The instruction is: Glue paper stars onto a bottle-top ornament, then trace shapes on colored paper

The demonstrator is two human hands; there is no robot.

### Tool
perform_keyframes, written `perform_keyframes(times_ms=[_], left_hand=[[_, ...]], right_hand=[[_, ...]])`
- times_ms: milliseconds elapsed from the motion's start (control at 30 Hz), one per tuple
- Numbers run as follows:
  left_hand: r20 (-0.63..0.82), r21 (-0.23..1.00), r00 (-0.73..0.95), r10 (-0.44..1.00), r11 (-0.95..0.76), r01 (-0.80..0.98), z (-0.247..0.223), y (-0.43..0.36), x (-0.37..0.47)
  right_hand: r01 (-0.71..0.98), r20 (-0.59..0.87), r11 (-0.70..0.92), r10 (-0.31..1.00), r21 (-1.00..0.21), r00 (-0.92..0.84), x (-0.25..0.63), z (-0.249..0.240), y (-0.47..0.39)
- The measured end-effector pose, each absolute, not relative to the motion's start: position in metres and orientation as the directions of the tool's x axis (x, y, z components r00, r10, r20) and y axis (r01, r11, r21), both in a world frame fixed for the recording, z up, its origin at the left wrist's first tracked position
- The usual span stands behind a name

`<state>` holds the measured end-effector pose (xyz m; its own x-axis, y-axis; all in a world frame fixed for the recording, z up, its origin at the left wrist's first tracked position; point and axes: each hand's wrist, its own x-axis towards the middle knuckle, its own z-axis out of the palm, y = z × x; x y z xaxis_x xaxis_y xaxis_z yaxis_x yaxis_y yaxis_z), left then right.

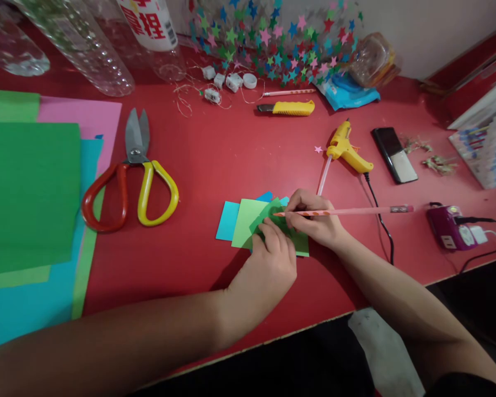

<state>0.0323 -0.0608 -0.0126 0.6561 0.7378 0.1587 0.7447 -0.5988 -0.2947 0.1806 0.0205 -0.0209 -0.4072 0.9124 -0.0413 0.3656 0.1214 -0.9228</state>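
Observation:
Small overlapping pieces of paper lie near the table's front edge: a light green piece [243,223], a cyan piece [227,220] and a darker green piece on top. My right hand [312,218] grips a pink pencil [355,210], its tip over the dark green paper. My left hand [273,253] rests on the papers with bent fingers close together, just left of the pencil tip. Whether anything is under those fingertips is hidden. The pencil slants almost level, its eraser end pointing right.
Scissors [136,165] and large coloured sheets [28,187] lie left. A yellow cutter [291,108], glue gun [345,149] with cord, phone [394,154] and purple power adapter [450,227] lie behind and right. Plastic bottles [91,49] stand at the back left.

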Motion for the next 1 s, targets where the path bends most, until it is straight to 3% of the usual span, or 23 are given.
perform_keyframes(times_ms=[200, 433, 567, 667, 767, 867, 1000], left_hand=[[0.152, -0.218, 0.634, 0.758, -0.6, 0.769, -0.012, -0.06, 0.033], [0.17, -0.273, 0.657, 0.735, -0.605, 0.748, -0.014, -0.06, 0.031], [0.082, -0.255, 0.688, 0.722, -0.652, 0.714, -0.006, -0.056, 0.028], [-0.052, -0.182, 0.702, 0.71, -0.698, 0.693, 0.005, -0.047, 0.02], [-0.108, -0.033, 0.731, 0.674, -0.737, 0.675, 0.008, -0.037, 0.006], [-0.022, 0.119, 0.767, 0.641, -0.76, 0.639, -0.004, -0.032, -0.013], [0.182, 0.208, 0.715, 0.675, -0.737, 0.643, -0.031, -0.035, -0.03]], right_hand=[[0.364, -0.071, 0.091, 0.91, -0.927, -0.409, 0.181, -0.022, 0.021], [0.331, -0.083, 0.057, 0.914, -0.942, -0.396, 0.18, -0.021, 0.022], [0.327, -0.101, 0.026, 0.925, -0.945, -0.365, 0.18, -0.021, 0.023], [0.284, -0.115, -0.014, 0.932, -0.959, -0.344, 0.18, -0.021, 0.025], [0.248, -0.113, -0.02, 0.924, -0.969, -0.365, 0.18, -0.022, 0.026], [0.264, -0.104, 0.0, 0.918, -0.965, -0.382, 0.18, -0.023, 0.023], [0.34, -0.06, 0.073, 0.929, -0.938, -0.365, 0.181, -0.019, 0.018]])
